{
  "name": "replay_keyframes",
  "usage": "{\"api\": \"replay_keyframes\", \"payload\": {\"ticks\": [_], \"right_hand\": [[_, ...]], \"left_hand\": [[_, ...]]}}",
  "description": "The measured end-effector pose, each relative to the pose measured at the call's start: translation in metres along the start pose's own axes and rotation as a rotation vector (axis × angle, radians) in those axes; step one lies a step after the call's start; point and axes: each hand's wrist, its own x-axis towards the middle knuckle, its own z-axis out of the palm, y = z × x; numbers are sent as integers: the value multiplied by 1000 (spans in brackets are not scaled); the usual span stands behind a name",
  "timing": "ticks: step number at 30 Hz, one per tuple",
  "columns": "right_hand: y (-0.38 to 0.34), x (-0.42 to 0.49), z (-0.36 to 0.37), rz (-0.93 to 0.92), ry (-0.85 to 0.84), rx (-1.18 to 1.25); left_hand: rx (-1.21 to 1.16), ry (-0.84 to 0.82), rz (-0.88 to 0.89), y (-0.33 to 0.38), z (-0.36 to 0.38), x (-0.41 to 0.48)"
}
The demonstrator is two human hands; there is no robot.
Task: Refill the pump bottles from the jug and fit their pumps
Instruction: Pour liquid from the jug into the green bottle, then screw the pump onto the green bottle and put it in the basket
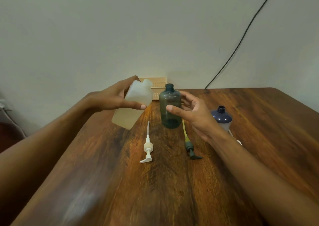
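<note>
Behind the wooden tabletop (172, 182) stands a plain pale wall, with a beige basket (158, 86) against it. From the head view, the left hand (117, 98) grasps the translucent jug (133, 105) above the tabletop; its long axis is tilted, the neck pointing up and to the right, toward the teal bottle (170, 106). This bottle stands upright with open mouth. The right hand (193, 112) is just beside it, fingers (174, 109) spread and released (whether they touch it I cannot tell). A white pump (147, 148) and a dark green pump (189, 146) lie flat, tubes pointing toward the wall. A dark blue bottle (221, 118) stands upright behind the right wrist.
</note>
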Motion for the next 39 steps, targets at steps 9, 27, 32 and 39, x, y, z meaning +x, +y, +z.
{"api": "replay_keyframes", "payload": {"ticks": [9, 27, 32, 39], "right_hand": [[11, 0, -2, 16, 5, 40], [18, -1, -3, 55, 17, 27], [19, -2, 0, 57, 14, 32], [22, -5, 0, 62, 20, 38]], "left_hand": [[-244, 203, -37, -31, 17, -17], [-357, 348, -122, -74, 51, -29], [-404, 350, -181, -85, 59, -36], [-386, 367, -216, -99, 61, -42]]}}
